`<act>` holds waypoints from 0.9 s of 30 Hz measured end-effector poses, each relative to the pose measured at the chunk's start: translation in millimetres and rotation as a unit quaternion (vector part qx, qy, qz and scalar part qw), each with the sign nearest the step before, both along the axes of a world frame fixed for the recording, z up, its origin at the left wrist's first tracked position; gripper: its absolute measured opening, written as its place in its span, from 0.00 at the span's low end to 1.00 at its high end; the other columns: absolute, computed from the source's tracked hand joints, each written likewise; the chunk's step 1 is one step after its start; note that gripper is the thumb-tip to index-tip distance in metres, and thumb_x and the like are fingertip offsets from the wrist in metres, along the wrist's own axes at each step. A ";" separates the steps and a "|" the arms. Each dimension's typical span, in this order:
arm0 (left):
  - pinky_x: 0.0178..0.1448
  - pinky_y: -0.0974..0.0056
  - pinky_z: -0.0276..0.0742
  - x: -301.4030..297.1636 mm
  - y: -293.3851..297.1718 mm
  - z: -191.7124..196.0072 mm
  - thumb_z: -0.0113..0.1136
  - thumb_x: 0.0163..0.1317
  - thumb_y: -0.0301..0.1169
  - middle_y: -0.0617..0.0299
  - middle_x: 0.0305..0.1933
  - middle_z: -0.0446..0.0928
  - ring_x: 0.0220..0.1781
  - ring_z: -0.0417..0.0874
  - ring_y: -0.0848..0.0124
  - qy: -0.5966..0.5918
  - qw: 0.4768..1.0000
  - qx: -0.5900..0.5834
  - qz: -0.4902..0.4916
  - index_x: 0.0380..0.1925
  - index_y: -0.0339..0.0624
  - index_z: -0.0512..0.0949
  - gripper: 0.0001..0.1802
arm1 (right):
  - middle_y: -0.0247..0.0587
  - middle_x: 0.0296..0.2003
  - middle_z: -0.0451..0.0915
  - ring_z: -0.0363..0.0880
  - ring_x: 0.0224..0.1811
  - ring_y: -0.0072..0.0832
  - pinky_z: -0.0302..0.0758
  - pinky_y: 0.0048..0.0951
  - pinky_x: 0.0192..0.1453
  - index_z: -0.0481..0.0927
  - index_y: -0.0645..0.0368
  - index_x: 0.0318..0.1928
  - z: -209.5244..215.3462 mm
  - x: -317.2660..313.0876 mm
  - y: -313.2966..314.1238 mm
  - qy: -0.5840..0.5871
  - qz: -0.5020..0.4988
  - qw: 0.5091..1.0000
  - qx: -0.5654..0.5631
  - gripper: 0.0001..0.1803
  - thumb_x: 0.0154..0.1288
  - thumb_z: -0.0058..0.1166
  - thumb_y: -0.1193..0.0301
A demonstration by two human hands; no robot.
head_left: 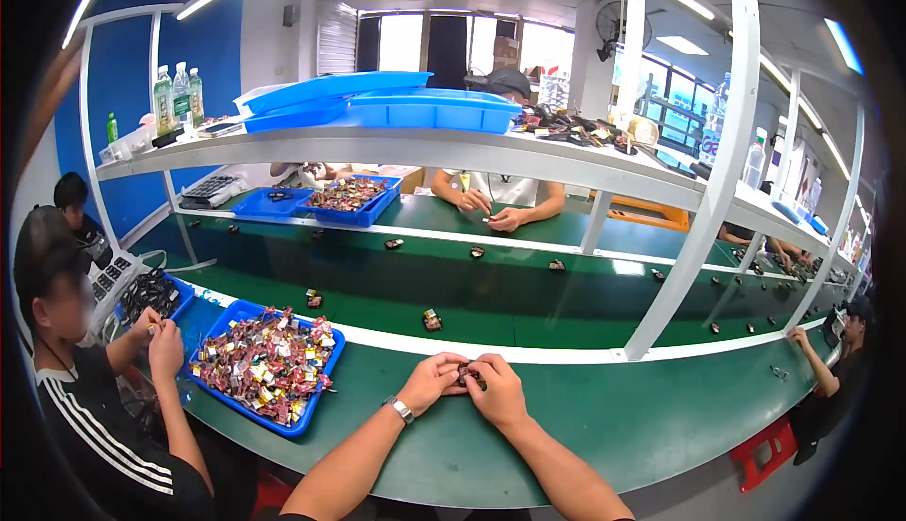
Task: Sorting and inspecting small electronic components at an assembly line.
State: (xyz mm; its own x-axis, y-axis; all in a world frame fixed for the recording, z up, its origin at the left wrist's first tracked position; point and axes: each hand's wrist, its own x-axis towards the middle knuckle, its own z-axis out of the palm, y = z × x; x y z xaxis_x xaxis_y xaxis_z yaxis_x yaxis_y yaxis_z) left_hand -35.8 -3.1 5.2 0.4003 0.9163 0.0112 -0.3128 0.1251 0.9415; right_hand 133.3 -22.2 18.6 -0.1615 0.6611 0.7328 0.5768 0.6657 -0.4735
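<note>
Small dark part (466,375) | pinched between left hand (432,381) and right hand (497,391) | above green bench (604,417)

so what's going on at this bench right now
A person sits at a green bench, with both hands together pinching a small dark part: left hand, right hand. A blue tray heaped with small colourful parts lies to their left. Finished-looking small parts sit spaced out along the green belt. Other people work nearby, one across the belt and one at the left.
</note>
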 end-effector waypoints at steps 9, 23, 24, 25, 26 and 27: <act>0.50 0.62 0.85 7.5 -4.5 2.9 0.51 0.69 0.24 0.55 0.49 0.79 0.49 0.82 0.68 0.020 0.998 0.020 0.052 0.51 0.35 0.71 0.12 | 0.41 0.39 0.78 0.82 0.34 0.33 0.80 0.29 0.38 0.80 0.61 0.37 4.0 -2.8 -4.5 0.002 0.000 1.000 -0.014 0.09 0.53 0.63 0.79; 0.43 0.67 0.83 9.4 -3.2 -3.8 0.53 0.68 0.25 0.57 0.44 0.81 0.42 0.83 0.72 0.077 0.993 0.064 0.058 0.50 0.35 0.74 0.11 | 0.43 0.34 0.80 0.83 0.29 0.27 0.80 0.24 0.32 0.79 0.64 0.35 0.1 -3.9 -5.3 0.139 0.001 0.982 -0.128 0.06 0.56 0.60 0.80; 0.43 0.67 0.83 9.1 -4.3 -1.0 0.54 0.68 0.24 0.57 0.44 0.81 0.43 0.82 0.72 0.072 0.994 0.062 0.045 0.50 0.35 0.73 0.12 | 0.42 0.34 0.80 0.83 0.29 0.26 0.80 0.24 0.31 0.79 0.64 0.35 -0.2 -3.8 -4.6 0.138 0.001 0.983 -0.122 0.06 0.56 0.60 0.80; 0.43 0.67 0.83 9.6 -5.2 0.5 0.54 0.68 0.24 0.57 0.44 0.81 0.43 0.82 0.72 0.074 0.994 0.061 0.044 0.50 0.35 0.73 0.12 | 0.42 0.34 0.79 0.83 0.28 0.26 0.80 0.24 0.31 0.79 0.64 0.35 -0.5 -3.5 -4.3 0.138 0.001 0.984 -0.116 0.06 0.56 0.60 0.80; 0.44 0.67 0.82 10.5 -6.0 1.6 0.54 0.68 0.24 0.57 0.45 0.81 0.43 0.82 0.72 0.066 0.995 0.065 0.040 0.51 0.35 0.73 0.13 | 0.42 0.34 0.79 0.83 0.28 0.26 0.80 0.24 0.31 0.79 0.64 0.35 -1.0 -2.5 -4.4 0.139 0.000 0.983 -0.117 0.06 0.56 0.60 0.80; 0.44 0.67 0.82 9.9 -6.5 2.2 0.54 0.67 0.23 0.57 0.45 0.81 0.44 0.82 0.72 0.058 0.995 0.068 0.037 0.52 0.35 0.73 0.13 | 0.42 0.34 0.79 0.83 0.28 0.26 0.80 0.24 0.31 0.79 0.64 0.35 -0.5 -2.6 -4.5 0.140 0.002 0.983 -0.119 0.06 0.56 0.60 0.80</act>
